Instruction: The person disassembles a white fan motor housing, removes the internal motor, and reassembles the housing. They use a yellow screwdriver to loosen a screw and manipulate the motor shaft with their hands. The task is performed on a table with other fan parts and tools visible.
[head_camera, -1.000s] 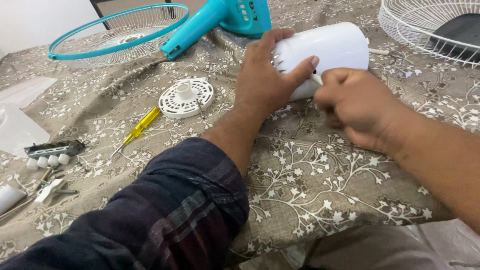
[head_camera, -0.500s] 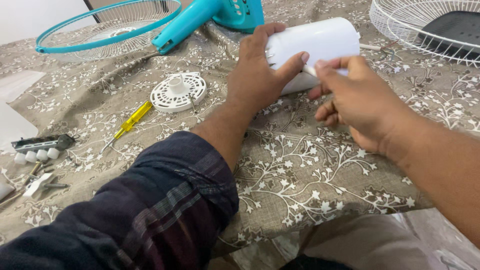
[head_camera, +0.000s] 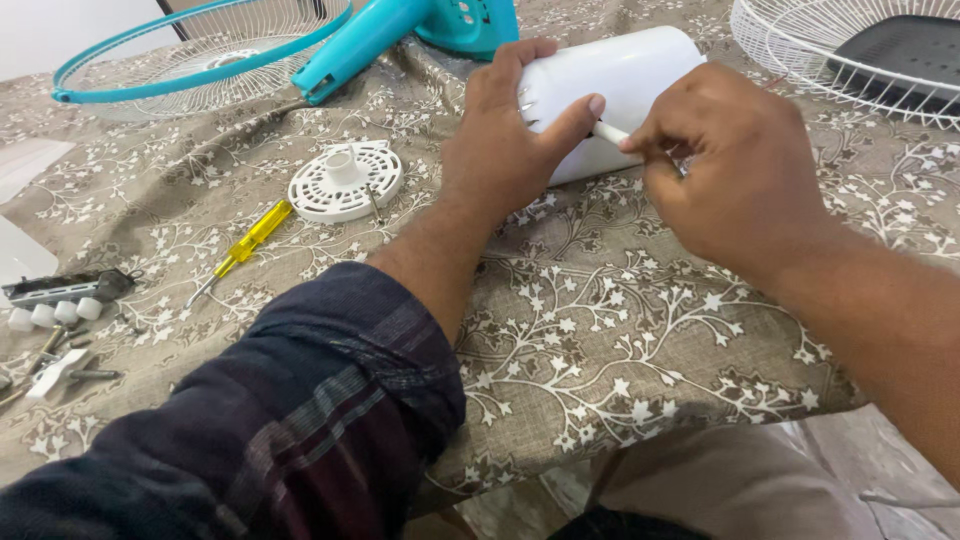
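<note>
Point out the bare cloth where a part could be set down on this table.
Bare cloth lies near the table edge, between the left forearm and right hand. A smaller patch sits between the yellow screwdriver and that forearm. The left edge is crowded: switch block, loose screws. Fan grilles fill the far side.

No packages, labels, signs or screens in view.

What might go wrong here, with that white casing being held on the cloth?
The white casing is rounded and lies on its side; only the left hand steadies it, so it may roll. The right hand pinches a thin white piece against it, which might slip or snap. Loose screws near the table edge could drop.
</note>
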